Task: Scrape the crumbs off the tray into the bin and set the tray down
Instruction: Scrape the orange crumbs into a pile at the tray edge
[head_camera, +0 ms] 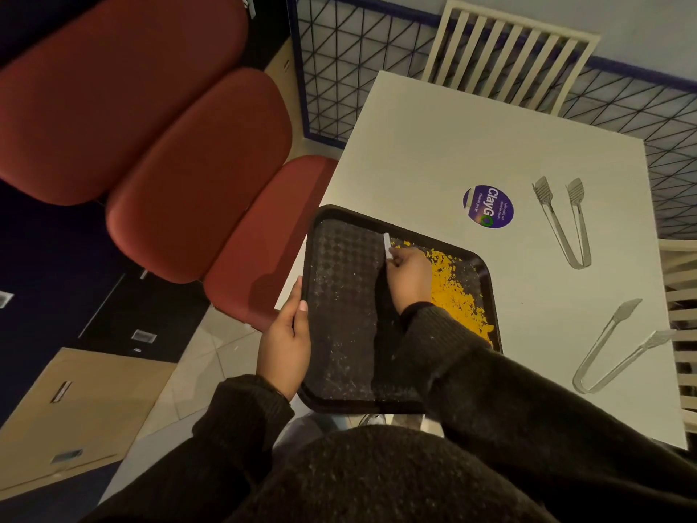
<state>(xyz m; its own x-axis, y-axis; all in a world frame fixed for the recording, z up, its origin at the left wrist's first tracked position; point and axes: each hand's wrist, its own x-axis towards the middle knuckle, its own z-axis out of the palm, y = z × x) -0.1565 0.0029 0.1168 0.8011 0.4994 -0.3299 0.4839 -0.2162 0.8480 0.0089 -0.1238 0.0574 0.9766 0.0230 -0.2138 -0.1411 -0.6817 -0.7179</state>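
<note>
A dark brown textured tray [341,315] rests partly on the white table's left edge and overhangs it. My left hand [285,339] grips the tray's left rim. Over the tray's middle, my right hand [409,275] pinches a thin white scraper [387,244] standing on edge on the tray. Yellow crumbs [458,292] lie heaped on the tray's right half, to the right of that hand. The left half carries only fine pale specks. No bin is in view.
Two clear plastic tongs [565,220] [614,349] lie on the white table [452,145], near a round purple sticker [488,206]. Red padded seats [196,175] stand to the left, and white slatted chairs [505,50] are beyond the table.
</note>
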